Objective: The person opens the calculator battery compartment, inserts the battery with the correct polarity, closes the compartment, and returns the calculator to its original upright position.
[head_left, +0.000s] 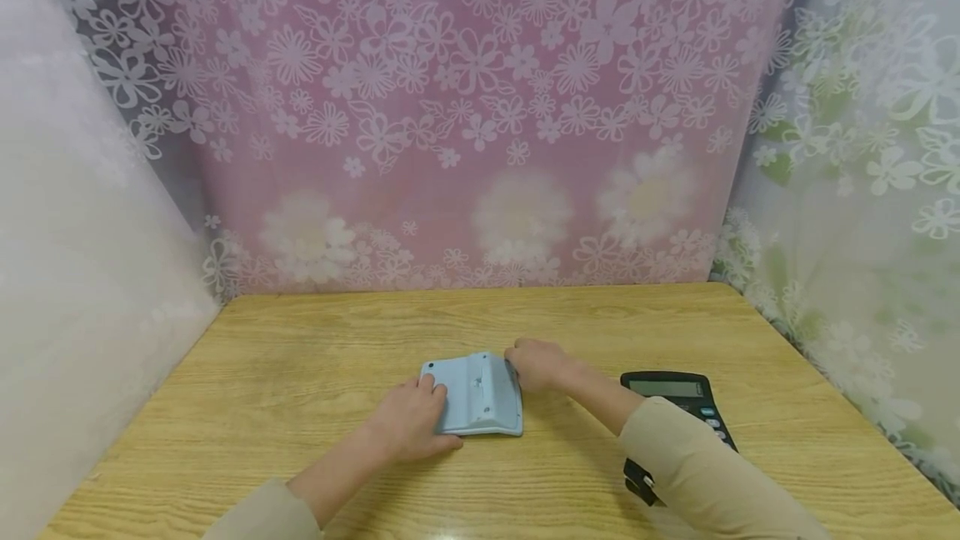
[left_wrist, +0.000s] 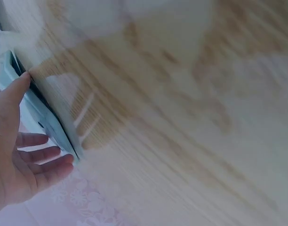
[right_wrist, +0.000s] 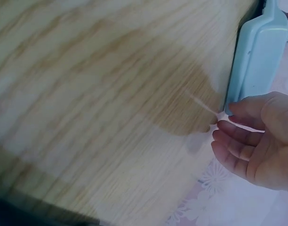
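A light-blue calculator (head_left: 463, 394) lies face down on the wooden table, its screwed back and raised ridge uppermost. My left hand (head_left: 411, 422) holds its left side, with the thumb along the near edge and the fingers over the back. In the left wrist view, that hand (left_wrist: 21, 146) spans the calculator (left_wrist: 45, 117) between thumb and fingers. At the far right corner, my right hand (head_left: 538, 365) pinches the edge. The right wrist view shows the right hand's (right_wrist: 261, 141) thumb against the calculator's (right_wrist: 259, 56) corner, other fingers curled beside it. The keys are hidden underneath.
A black calculator (head_left: 667, 387) lies on the table (head_left: 300, 357) at the right, partly covered by my right sleeve (head_left: 705, 465). Near that sleeve is a small black object (head_left: 639, 482), its kind unclear. Flowered curtains (head_left: 480, 123) hang behind the table and along both sides.
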`<state>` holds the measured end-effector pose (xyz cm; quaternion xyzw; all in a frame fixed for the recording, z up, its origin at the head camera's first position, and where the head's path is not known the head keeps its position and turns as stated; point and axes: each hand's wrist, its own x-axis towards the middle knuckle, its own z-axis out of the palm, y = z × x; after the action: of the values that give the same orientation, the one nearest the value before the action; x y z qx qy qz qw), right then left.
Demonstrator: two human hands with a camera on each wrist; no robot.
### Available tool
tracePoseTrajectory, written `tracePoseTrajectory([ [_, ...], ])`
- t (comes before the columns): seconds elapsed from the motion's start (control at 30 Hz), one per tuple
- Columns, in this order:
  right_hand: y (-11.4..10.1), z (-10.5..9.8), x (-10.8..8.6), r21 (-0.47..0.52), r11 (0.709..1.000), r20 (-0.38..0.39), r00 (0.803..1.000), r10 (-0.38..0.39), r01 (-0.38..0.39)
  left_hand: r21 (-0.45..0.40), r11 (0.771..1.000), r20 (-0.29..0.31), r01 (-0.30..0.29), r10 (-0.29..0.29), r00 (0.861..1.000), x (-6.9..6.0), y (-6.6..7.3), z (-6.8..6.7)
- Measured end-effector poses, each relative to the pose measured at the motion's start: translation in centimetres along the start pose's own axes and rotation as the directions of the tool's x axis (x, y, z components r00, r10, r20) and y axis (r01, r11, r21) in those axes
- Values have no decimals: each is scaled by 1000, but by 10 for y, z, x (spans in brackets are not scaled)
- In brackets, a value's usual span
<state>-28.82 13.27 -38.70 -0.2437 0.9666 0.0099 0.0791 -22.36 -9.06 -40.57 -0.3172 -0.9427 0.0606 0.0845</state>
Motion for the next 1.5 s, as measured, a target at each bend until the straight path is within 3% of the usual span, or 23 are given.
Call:
tracePoseTrajectory([
  [0.13,1,2,2,-27,1000,4,1000,-6,6,-27,998,40,50,-49,998,1,5,-1],
  [0.3,1,6,6,-26,1000,-2,1000,-6,6,-64,994,45,93,-90,995,1,8,-1],
  [0.7,0,5,12,141,990,24,1000,-8,4,-150,986,-7,71,-73,997,0,4,3],
  [0.87,2,3,12,174,984,7,999,-34,32,-209,975,5,77,-77,997,0,1,2],
  [1.13,10,0,13,323,946,36,998,-48,33,-336,938,-18,86,-98,995,-2,-7,-2],
  [1.33,17,-1,14,379,922,22,995,-99,83,-421,899,15,120,-125,992,-2,-12,0],
  [1.5,21,-5,11,428,887,-8,982,-189,174,-521,840,43,152,-152,987,-3,-16,1],
])
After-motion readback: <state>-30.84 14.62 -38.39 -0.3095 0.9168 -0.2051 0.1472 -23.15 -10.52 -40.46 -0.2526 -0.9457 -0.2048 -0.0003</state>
